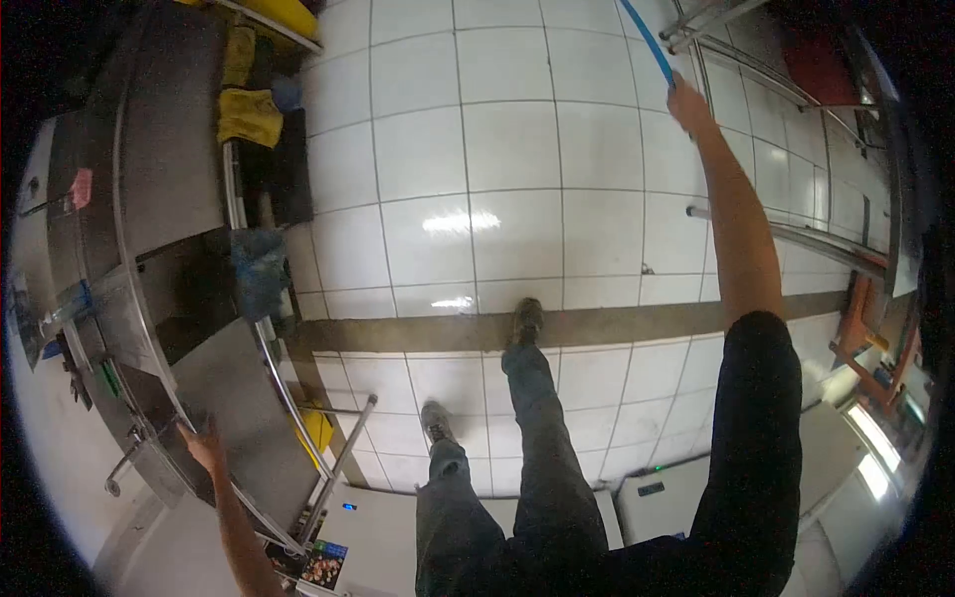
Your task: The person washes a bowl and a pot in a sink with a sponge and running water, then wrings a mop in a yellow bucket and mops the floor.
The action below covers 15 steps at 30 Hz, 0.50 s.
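Observation:
My right hand (688, 105) is stretched far forward at the upper right. Its fingers are wrapped round the lower end of a long thin blue pole (649, 42), whose other end runs out of the picture. At the lower left, my left hand (205, 448) is at the front edge of the steel sink counter (139, 308). The fingers look curled, with a small greyish patch at their tips that is too blurred to name. A tap (124, 466) is just left of that hand.
White tiles (418, 149) cover the floor, crossed by a brown strip (627, 323). Yellow cloths (249, 116) and a bluish cloth (261, 269) hang along the left rail. Metal frame legs (786, 234) jut in at right. White appliances (662, 502) stand behind my legs.

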Each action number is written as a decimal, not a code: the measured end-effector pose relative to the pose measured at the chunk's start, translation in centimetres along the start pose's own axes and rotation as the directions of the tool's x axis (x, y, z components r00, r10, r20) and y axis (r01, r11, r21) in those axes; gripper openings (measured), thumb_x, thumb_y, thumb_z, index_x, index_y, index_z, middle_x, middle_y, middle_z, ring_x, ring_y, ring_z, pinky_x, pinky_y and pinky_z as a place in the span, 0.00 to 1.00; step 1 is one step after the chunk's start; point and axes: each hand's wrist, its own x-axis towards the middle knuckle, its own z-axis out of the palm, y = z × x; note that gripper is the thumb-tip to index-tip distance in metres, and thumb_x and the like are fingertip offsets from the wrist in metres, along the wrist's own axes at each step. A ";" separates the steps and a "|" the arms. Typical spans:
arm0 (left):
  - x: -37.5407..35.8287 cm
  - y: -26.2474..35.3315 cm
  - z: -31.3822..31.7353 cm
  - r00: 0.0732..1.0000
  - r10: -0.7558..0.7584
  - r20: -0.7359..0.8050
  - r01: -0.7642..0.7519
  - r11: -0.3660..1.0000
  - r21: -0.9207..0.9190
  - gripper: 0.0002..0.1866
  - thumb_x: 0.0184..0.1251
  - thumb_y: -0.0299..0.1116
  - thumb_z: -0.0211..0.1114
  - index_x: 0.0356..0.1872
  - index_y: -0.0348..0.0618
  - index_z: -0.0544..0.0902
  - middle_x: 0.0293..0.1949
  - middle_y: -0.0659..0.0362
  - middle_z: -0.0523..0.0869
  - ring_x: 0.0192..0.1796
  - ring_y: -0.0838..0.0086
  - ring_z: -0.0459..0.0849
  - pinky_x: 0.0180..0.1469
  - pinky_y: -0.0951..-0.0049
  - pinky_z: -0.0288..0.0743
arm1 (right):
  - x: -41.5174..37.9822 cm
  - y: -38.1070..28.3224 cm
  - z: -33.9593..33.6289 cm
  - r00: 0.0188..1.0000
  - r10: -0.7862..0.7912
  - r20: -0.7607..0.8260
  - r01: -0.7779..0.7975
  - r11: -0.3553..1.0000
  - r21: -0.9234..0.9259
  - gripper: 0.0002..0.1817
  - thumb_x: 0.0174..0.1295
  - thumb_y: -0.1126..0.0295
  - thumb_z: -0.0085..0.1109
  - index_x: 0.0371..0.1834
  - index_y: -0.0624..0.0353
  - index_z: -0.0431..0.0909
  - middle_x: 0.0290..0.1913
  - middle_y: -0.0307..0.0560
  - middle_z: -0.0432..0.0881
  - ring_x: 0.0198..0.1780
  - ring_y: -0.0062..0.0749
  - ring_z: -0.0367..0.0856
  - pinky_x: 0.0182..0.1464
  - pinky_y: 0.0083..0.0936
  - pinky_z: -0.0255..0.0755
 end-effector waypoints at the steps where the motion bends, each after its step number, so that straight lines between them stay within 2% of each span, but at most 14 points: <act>1: 0.3 6.1 -3.5 0.955 -0.252 0.159 0.267 0.960 -0.082 0.41 0.58 0.43 0.67 0.67 0.32 0.57 0.62 0.40 0.69 0.63 0.50 0.69 0.61 0.59 0.65 | -2.9 4.2 2.5 0.999 -0.040 -0.025 0.039 0.999 -0.036 0.25 0.64 0.67 0.41 0.66 0.53 0.57 0.33 0.65 0.80 0.31 0.61 0.80 0.32 0.51 0.74; 2: -0.2 5.2 -3.1 0.962 -0.222 0.159 0.240 0.966 -0.102 0.40 0.59 0.42 0.65 0.67 0.32 0.57 0.63 0.40 0.68 0.64 0.50 0.69 0.62 0.59 0.64 | -7.1 7.1 4.2 1.000 0.000 -0.018 -0.001 0.997 -0.074 0.29 0.65 0.66 0.42 0.70 0.43 0.50 0.31 0.67 0.79 0.28 0.61 0.78 0.30 0.52 0.72; 4: 0.2 0.3 -0.4 0.975 -0.162 0.151 0.186 0.969 -0.165 0.38 0.62 0.42 0.62 0.67 0.32 0.56 0.64 0.41 0.67 0.65 0.51 0.67 0.62 0.59 0.63 | -18.1 14.2 7.6 1.000 -0.003 0.014 0.003 1.000 0.000 0.30 0.69 0.63 0.39 0.73 0.38 0.42 0.30 0.65 0.78 0.22 0.58 0.76 0.23 0.47 0.69; 5: 0.2 -2.1 1.5 0.956 -0.241 0.169 0.274 0.939 -0.209 0.38 0.63 0.41 0.61 0.68 0.33 0.55 0.64 0.41 0.66 0.66 0.52 0.66 0.63 0.59 0.63 | -25.4 14.1 5.3 0.975 0.119 0.187 -0.131 0.990 0.050 0.31 0.70 0.62 0.39 0.73 0.37 0.40 0.34 0.65 0.79 0.23 0.55 0.77 0.24 0.47 0.69; 6: 0.2 -4.5 3.4 0.929 -0.319 0.186 0.359 0.899 -0.252 0.37 0.63 0.39 0.60 0.68 0.33 0.55 0.65 0.42 0.66 0.67 0.53 0.65 0.64 0.60 0.62 | -32.8 13.6 2.8 0.906 0.236 0.352 -0.271 0.961 0.053 0.31 0.70 0.62 0.38 0.74 0.36 0.38 0.39 0.64 0.80 0.25 0.53 0.78 0.25 0.48 0.69; 8: 0.6 -3.4 2.3 0.977 -0.172 0.125 0.170 0.985 0.030 0.37 0.64 0.38 0.59 0.68 0.33 0.54 0.65 0.42 0.65 0.67 0.53 0.65 0.64 0.59 0.62 | -49.4 16.0 1.6 0.814 0.339 0.472 -0.361 0.931 -0.046 0.32 0.69 0.62 0.40 0.73 0.41 0.38 0.37 0.67 0.79 0.29 0.55 0.79 0.29 0.50 0.69; 9: 0.8 0.5 -0.7 0.886 -0.359 0.294 0.412 0.901 -0.140 0.38 0.63 0.40 0.60 0.69 0.36 0.54 0.65 0.42 0.65 0.68 0.53 0.64 0.66 0.60 0.60 | -58.2 16.4 -0.1 0.761 0.386 0.521 -0.401 0.912 -0.090 0.32 0.69 0.62 0.40 0.73 0.43 0.38 0.36 0.68 0.79 0.31 0.57 0.79 0.31 0.52 0.69; 11: 1.1 -7.2 4.3 0.976 -0.164 0.144 0.166 0.986 0.001 0.38 0.62 0.43 0.60 0.70 0.39 0.54 0.66 0.43 0.65 0.67 0.53 0.64 0.65 0.59 0.61 | -74.4 14.8 -5.2 0.649 0.485 0.586 -0.501 0.852 -0.151 0.34 0.68 0.61 0.42 0.73 0.48 0.38 0.34 0.70 0.78 0.35 0.59 0.80 0.34 0.54 0.70; 12: 1.3 -10.6 6.5 0.996 -0.062 0.065 0.056 0.994 0.098 0.39 0.61 0.44 0.60 0.70 0.40 0.54 0.66 0.43 0.65 0.67 0.53 0.65 0.65 0.59 0.61 | -80.3 12.1 -9.1 0.616 0.492 0.615 -0.596 0.802 -0.045 0.31 0.67 0.61 0.43 0.71 0.53 0.45 0.36 0.72 0.78 0.41 0.62 0.79 0.40 0.56 0.69; 13: 2.0 -8.2 4.7 0.950 -0.170 0.262 0.228 0.951 -0.209 0.41 0.59 0.49 0.60 0.70 0.44 0.55 0.66 0.45 0.64 0.67 0.53 0.65 0.64 0.59 0.60 | -85.4 10.3 -11.2 0.523 0.551 0.650 -0.634 0.761 -0.136 0.29 0.67 0.60 0.43 0.69 0.54 0.47 0.35 0.71 0.78 0.41 0.61 0.79 0.40 0.55 0.70; 15: 1.7 1.8 -0.3 0.855 -0.455 0.249 0.439 0.891 0.119 0.43 0.57 0.52 0.61 0.70 0.44 0.55 0.67 0.46 0.64 0.66 0.52 0.65 0.64 0.58 0.61 | -92.3 6.6 -14.4 0.310 0.662 0.682 -0.693 0.648 -0.314 0.25 0.67 0.59 0.43 0.63 0.55 0.52 0.35 0.70 0.78 0.41 0.61 0.79 0.40 0.54 0.70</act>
